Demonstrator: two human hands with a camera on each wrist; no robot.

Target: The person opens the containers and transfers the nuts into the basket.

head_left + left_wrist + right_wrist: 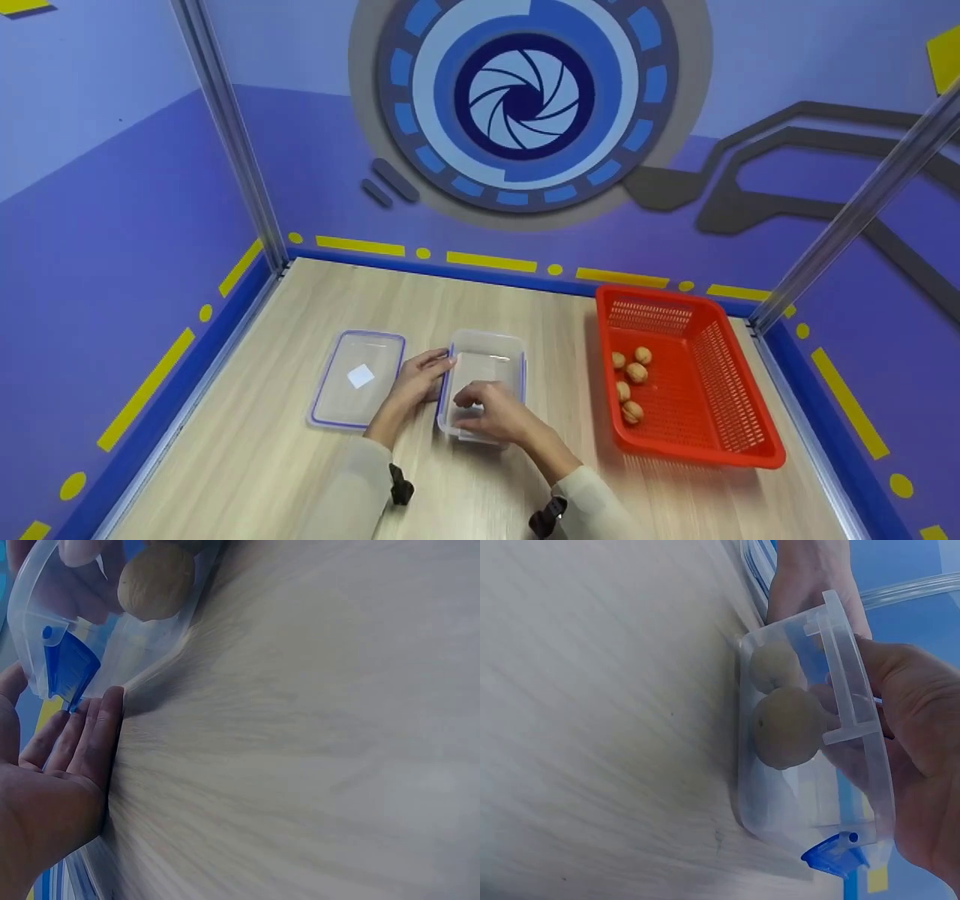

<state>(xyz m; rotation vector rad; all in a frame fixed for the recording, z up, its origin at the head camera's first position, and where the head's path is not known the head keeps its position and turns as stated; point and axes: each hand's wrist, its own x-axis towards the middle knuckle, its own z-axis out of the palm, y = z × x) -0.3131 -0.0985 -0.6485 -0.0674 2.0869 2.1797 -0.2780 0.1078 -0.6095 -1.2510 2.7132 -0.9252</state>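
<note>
A clear plastic food container [486,346] with a blue-edged rim stands on the table without its lid. My left hand [421,379] rests against its left side, fingers fairly straight, fingertips by a blue latch [71,667] in the left wrist view. Inside the container reaches my right hand [495,412], its fingers bent and thumb apart, with nothing seen between them. Through the plastic, the right wrist view shows a walnut [787,727] and another walnut [774,666] low in the container, the right fingers close beside them.
The container's lid [352,397], bearing a white square label, lies to the left. On the right stands a red plastic basket [690,390] with several walnuts [636,373] along its left side. Purple panels and metal posts edge the table.
</note>
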